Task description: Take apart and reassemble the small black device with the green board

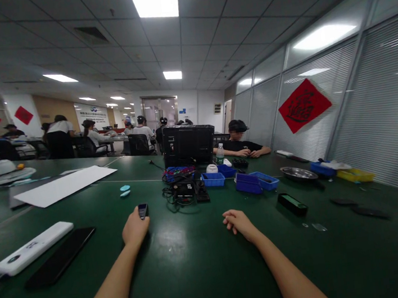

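Observation:
My left hand (136, 227) is wrapped round a small dark handheld device (143, 211) with a greyish panel on its top face. Its lower part is hidden in my palm, and its exact kind is unclear. My right hand (240, 224) is at the green table (188, 283) with loosely bent fingers, slightly apart, and nothing visible in them. Two light-blue oval pieces (125, 191) lie beyond my left hand. Past my right hand to the right sits a black box with a green top (293, 204).
At left lie a white power strip-like bar (35, 247), a black slab (61, 258) and a white board (66, 185). Ahead are tangled cables (182, 193), blue trays (212, 180), a baseball (211, 168) and a black monitor-like case (188, 145). A metal bowl (298, 173) stands right; a person (241, 142) sits opposite.

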Motion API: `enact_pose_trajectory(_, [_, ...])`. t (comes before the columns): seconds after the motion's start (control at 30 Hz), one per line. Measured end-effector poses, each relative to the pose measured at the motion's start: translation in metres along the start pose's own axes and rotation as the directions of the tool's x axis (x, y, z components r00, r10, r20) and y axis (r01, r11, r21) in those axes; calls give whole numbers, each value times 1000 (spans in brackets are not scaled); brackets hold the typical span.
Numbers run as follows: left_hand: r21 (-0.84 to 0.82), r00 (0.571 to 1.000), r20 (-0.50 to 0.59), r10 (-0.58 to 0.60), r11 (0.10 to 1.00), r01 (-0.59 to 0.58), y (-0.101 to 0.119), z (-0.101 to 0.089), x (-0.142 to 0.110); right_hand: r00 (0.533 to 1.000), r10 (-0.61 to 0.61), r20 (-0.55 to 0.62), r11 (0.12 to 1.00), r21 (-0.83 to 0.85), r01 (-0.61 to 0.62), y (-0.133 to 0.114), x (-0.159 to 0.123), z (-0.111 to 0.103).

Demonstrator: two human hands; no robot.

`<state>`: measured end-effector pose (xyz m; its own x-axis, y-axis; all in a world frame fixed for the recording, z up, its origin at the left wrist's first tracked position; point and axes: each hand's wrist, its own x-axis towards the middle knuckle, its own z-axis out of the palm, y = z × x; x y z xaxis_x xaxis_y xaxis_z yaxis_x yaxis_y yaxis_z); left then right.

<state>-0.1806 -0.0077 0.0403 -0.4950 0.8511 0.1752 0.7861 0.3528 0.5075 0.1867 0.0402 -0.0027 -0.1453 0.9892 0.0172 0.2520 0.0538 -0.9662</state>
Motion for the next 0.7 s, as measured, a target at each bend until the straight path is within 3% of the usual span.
enact_pose_trajectory(0.23, [-19, 988, -29, -155, 988, 154, -3, -13, 1, 1000, -13, 17, 1000, -10, 13, 5, 3, -2])
enact_pose_trajectory(0.43, [-26, 975, -110, -193, 981, 191, -4, -18, 3, 1000, 0, 12, 1000, -22, 0, 0, 0, 0])
enact_pose_trajectory(0.6, [35, 988, 17, -153, 988, 153, -9, -15, 8, 1000, 12, 13, 999, -37, -12, -9, -6, 2])
enact_pose_trajectory(0.7, [60, 996, 23, -82, 995, 81, -7, -9, 7, 1000, 11, 8, 999, -50, -10, -9, -5, 2])
